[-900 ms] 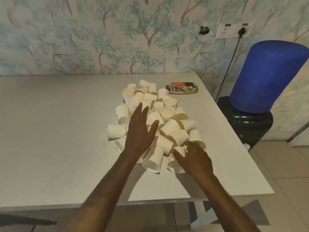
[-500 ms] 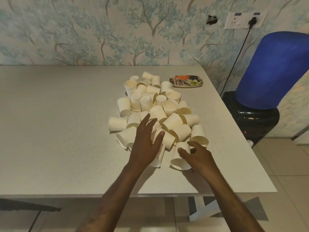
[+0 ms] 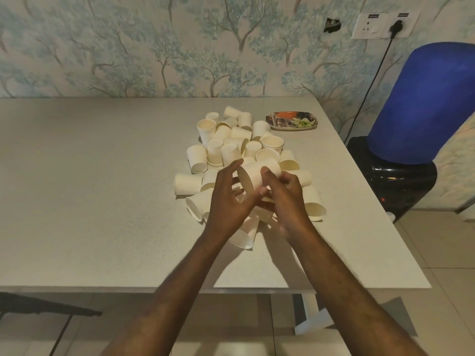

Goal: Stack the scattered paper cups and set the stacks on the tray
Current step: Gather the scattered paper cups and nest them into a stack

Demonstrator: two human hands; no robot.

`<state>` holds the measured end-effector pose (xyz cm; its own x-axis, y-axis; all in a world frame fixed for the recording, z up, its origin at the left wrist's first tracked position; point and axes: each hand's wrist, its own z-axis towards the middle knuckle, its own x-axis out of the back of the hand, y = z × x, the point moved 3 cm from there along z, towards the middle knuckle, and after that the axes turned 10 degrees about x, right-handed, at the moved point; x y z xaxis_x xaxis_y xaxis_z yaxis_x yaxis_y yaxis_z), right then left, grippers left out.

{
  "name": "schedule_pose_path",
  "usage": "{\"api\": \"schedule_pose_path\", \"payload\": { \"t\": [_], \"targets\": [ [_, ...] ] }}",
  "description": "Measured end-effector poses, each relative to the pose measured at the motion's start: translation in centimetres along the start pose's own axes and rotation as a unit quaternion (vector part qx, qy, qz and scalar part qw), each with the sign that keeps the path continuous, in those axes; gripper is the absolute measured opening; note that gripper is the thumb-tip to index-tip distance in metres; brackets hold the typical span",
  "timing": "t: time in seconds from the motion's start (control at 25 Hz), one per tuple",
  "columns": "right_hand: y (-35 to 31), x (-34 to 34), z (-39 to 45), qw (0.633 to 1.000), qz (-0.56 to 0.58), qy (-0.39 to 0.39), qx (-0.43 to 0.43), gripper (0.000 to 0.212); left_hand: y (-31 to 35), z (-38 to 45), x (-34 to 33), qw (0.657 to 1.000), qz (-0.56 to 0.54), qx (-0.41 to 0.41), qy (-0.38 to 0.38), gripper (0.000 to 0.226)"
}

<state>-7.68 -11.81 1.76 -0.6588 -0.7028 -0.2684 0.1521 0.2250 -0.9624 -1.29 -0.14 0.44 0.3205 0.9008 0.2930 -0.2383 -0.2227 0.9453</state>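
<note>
Working over the pale speckled table, we judge stacking has just begun: the heap of white paper cups lies scattered, the patterned tray far right. Both hands' grip, left hand and right hand, closes on one lifted cup; next, nest it.

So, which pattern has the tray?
The tray carries a floral print with orange, seen from the head view.

Vantage: one head-worn wide-angle camera, above the near edge of the counter.
Facing: forward and down, toward the tree-patterned wall.
Nearness: forearms fill the foreground; paper cups mid-frame, tray farther back.
Edges: water dispenser at right; floor below.
Shared views: none, single view.
</note>
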Motion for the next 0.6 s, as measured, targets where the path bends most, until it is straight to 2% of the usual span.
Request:
{"api": "schedule_pose_path", "payload": {
  "t": [0.08,0.16,0.24,0.28,0.36,0.44,0.52,0.6],
  "targets": [
    [-0.7,-1.7,1.7,0.999,-0.038,-0.006,0.007,0.047,0.7,2.7,0.5,0.999,0.013,-0.002,0.038,0.075],
    [-1.6,-2.8,3.3,0.988,-0.143,-0.004,0.049,0.041,1.3,5.7,1.3,0.997,0.033,0.004,0.072,0.072],
    [-2.0,-2.9,3.7,0.941,-0.303,-0.066,0.139,0.029,1.4,8.3,2.4,0.994,0.052,0.012,0.097,0.071],
    [-1.8,-2.6,3.6,0.895,-0.381,-0.136,0.189,0.027,1.3,9.3,2.9,0.993,0.059,0.011,0.104,0.070],
    [-0.4,-1.1,2.3,0.766,-0.505,-0.297,0.265,0.032,1.1,10.5,3.7,0.991,0.070,0.007,0.113,0.070],
    [1.2,0.6,1.0,0.641,-0.584,-0.407,0.288,0.046,0.9,11.0,4.3,0.990,0.070,0.005,0.120,0.071],
    [2.6,1.6,-0.1,0.568,-0.609,-0.457,0.312,0.063,0.5,11.0,4.6,0.990,0.065,0.004,0.124,0.073],
    [3.8,1.7,-0.7,0.527,-0.618,-0.475,0.338,0.072,0.1,11.0,4.7,0.990,0.060,0.005,0.127,0.074]
  ]
}}
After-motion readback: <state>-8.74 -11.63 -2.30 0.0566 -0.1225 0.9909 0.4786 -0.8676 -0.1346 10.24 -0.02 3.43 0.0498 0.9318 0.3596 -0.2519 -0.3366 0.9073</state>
